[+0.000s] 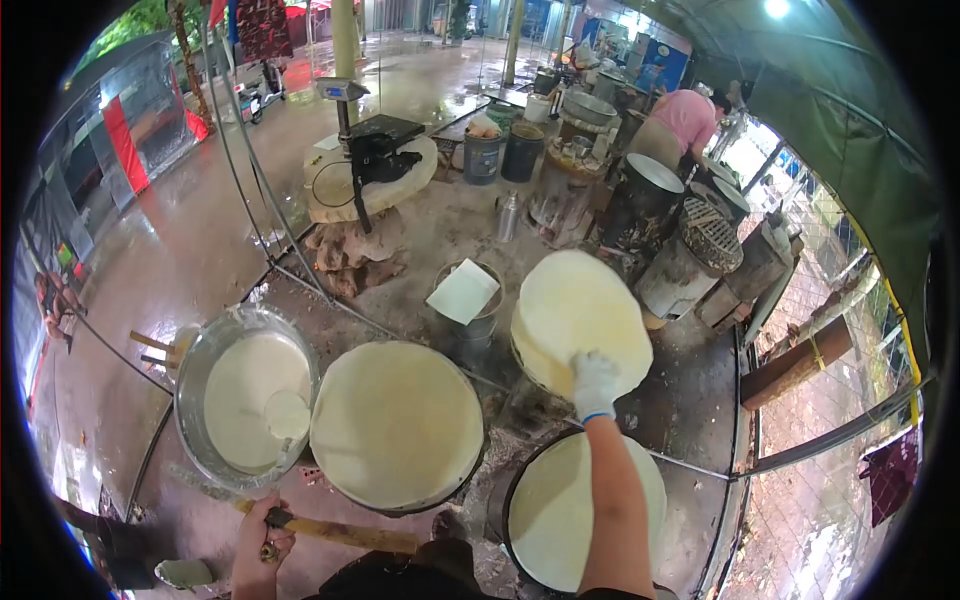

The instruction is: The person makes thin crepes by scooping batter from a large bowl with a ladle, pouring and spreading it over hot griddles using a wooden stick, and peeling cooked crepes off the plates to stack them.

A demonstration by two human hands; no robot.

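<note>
My right hand (pixel 595 384), in a white glove with a blue cuff, lies against the near part of a large pale round pancake (pixel 578 310), fingers stretched over its surface. The pancake rests on a raised round support, mostly hidden. My left hand (pixel 263 545), bare, is closed around a flat wooden stick (pixel 345 533) with a dark piece by the fingers. Above that hand stands a metal basin (pixel 190 400) of pale batter, with a round ladle (pixel 287 413) in it. Pale sheets cover one round griddle (pixel 398 425) in the middle and another griddle (pixel 585 510) below my right forearm.
A pale square board (pixel 464 291) lies over a bucket. Beyond are a scale (pixel 385 135) on a stone-like table, a steel flask (pixel 508 217), buckets (pixel 482 155) and drum stoves (pixel 690 265). A person in pink (pixel 685 120) bends at the back right. Wire fencing (pixel 800 480) runs along the right.
</note>
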